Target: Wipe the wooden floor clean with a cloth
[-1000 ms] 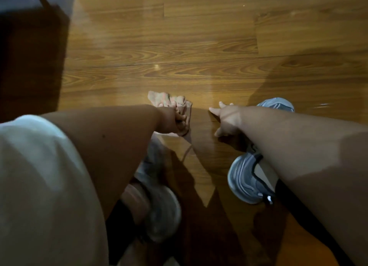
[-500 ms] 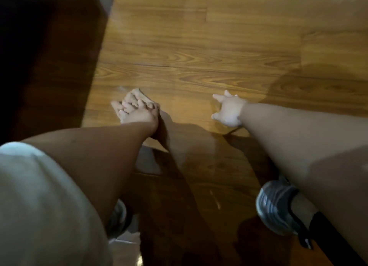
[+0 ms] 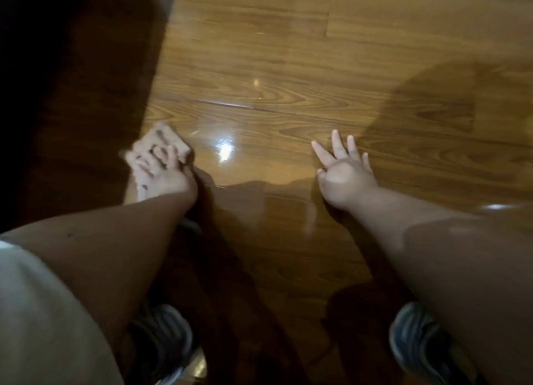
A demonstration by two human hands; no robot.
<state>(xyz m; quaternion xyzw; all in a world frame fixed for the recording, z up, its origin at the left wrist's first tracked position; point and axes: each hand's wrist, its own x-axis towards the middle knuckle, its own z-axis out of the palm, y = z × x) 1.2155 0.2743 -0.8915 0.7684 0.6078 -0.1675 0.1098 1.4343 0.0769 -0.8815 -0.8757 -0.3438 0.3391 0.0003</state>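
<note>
Head view, looking down at a glossy wooden floor [image 3: 288, 53] whose planks run left to right. The person crouches low with both bare arms stretched forward.

The left hand [image 3: 161, 171] is left of centre, on top of a small pinkish cloth [image 3: 168, 136]. The fingers [image 3: 157, 154] look bent over the bunched fabric, gripping it and pressing it to the boards, though motion blur softens the detail. The cloth is under and just ahead of this hand. Its visible part pokes out beyond the fingertips, away from the person. It is too crumpled to give a clear long axis.

The right hand [image 3: 343, 171] is well apart, to the right. It rests flat on the floor with its fingers spread wide and holds nothing. It seems to be a prop for balance.

The cloth sits at the edge of a deep shadow [image 3: 63, 96] covering the left of the floor. A bright glare spot [image 3: 225, 151] lies just to the cloth's right, between the two hands. The lit boards stretch rightward and ahead. So the left hand alone has the cloth, and a wiping stroke would likely sweep right, towards the glare and the propped hand, or forward.

At the bottom are two grey striped shoes [image 3: 418, 338] and, bottom left, a pale sleeve [image 3: 43, 312].
</note>
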